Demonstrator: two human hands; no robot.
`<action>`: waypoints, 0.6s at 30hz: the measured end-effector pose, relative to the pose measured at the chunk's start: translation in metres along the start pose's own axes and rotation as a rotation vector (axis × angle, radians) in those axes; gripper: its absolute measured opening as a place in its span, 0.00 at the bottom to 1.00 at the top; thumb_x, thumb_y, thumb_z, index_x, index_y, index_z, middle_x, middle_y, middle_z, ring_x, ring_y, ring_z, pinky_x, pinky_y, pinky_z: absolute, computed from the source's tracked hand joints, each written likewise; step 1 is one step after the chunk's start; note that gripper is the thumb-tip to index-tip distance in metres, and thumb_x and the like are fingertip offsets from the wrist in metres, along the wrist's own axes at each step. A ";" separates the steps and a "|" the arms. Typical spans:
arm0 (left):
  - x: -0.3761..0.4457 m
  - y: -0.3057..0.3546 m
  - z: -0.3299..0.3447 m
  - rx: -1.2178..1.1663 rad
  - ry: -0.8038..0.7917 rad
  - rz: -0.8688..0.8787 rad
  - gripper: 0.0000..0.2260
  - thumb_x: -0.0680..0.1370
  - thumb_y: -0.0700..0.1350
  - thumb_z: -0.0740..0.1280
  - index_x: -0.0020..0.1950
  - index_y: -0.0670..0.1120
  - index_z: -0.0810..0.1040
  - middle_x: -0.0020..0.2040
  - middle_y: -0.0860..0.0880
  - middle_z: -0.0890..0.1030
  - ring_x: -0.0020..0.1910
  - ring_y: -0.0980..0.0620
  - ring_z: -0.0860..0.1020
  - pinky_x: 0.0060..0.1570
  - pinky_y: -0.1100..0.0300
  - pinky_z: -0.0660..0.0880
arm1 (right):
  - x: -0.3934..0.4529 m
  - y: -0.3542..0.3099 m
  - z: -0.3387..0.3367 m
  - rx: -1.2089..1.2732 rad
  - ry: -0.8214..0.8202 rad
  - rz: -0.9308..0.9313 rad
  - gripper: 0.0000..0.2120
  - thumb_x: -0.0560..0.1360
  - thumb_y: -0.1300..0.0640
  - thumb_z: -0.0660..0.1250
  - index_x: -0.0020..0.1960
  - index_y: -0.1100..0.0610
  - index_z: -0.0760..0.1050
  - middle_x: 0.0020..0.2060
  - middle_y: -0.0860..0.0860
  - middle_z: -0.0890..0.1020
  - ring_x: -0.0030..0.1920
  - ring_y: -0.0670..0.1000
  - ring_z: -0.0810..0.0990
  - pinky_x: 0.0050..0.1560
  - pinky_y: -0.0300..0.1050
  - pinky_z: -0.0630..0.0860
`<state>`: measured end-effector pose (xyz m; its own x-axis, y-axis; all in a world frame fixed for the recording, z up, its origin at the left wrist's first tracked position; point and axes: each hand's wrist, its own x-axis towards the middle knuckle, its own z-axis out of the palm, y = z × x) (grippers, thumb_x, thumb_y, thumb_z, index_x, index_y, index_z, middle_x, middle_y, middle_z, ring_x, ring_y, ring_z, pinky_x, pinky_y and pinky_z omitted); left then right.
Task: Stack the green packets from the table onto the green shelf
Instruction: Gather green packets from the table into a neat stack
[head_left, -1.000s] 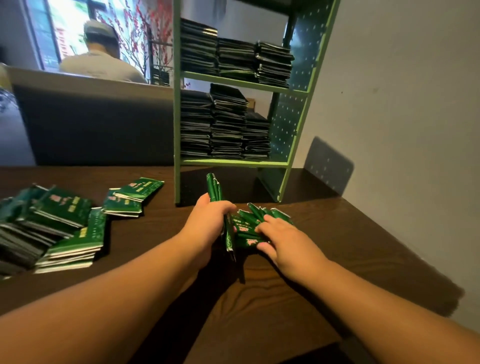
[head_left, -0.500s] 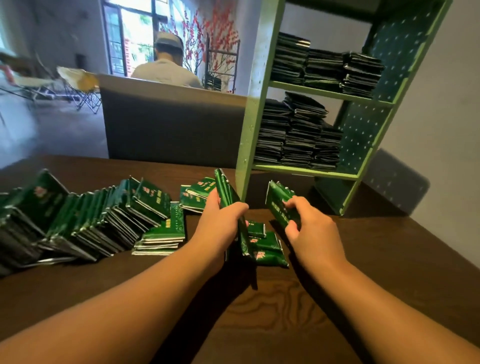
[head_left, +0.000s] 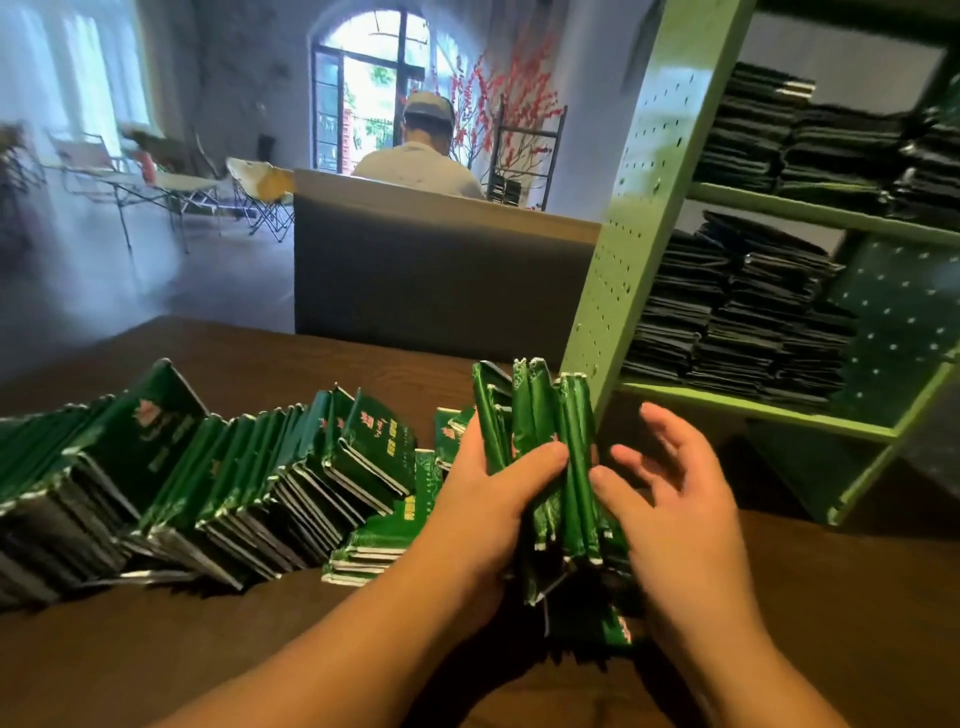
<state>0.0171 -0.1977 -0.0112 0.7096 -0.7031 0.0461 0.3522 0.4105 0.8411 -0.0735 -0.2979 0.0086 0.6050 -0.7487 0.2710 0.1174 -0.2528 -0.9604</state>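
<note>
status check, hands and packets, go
Left hand grips upright packet bundle. Right hand open, touching it. Green shelf ahead, nothing blocking.

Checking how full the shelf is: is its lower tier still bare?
No. The green shelf already carries several dark stacks of packets on its lower tier.

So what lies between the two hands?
In the head view, an upright bundle of green packets: the left hand grips it, and the open right hand touches its other side.
</note>
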 end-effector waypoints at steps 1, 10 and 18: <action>-0.001 0.000 -0.003 0.010 0.001 0.007 0.15 0.77 0.40 0.73 0.62 0.51 0.76 0.54 0.42 0.86 0.52 0.42 0.86 0.50 0.46 0.83 | 0.004 0.005 -0.001 0.036 -0.055 0.092 0.32 0.74 0.66 0.73 0.72 0.44 0.69 0.51 0.34 0.75 0.55 0.39 0.82 0.38 0.33 0.80; -0.015 -0.002 -0.003 -0.041 -0.080 0.035 0.17 0.70 0.49 0.72 0.58 0.49 0.82 0.54 0.40 0.86 0.52 0.40 0.85 0.45 0.50 0.83 | 0.004 0.016 -0.019 0.681 -0.497 0.508 0.44 0.44 0.62 0.89 0.59 0.61 0.83 0.58 0.66 0.83 0.55 0.67 0.84 0.44 0.61 0.83; -0.020 0.001 0.005 0.361 0.065 0.386 0.15 0.77 0.61 0.63 0.49 0.53 0.84 0.44 0.54 0.87 0.44 0.56 0.85 0.40 0.67 0.78 | -0.007 0.019 -0.014 0.675 -0.483 0.458 0.27 0.59 0.65 0.82 0.58 0.59 0.84 0.56 0.62 0.85 0.55 0.63 0.85 0.47 0.59 0.84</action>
<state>0.0005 -0.1865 -0.0086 0.7864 -0.4982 0.3652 -0.1665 0.3983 0.9020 -0.0865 -0.3064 -0.0102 0.9479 -0.3142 -0.0521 0.1273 0.5238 -0.8422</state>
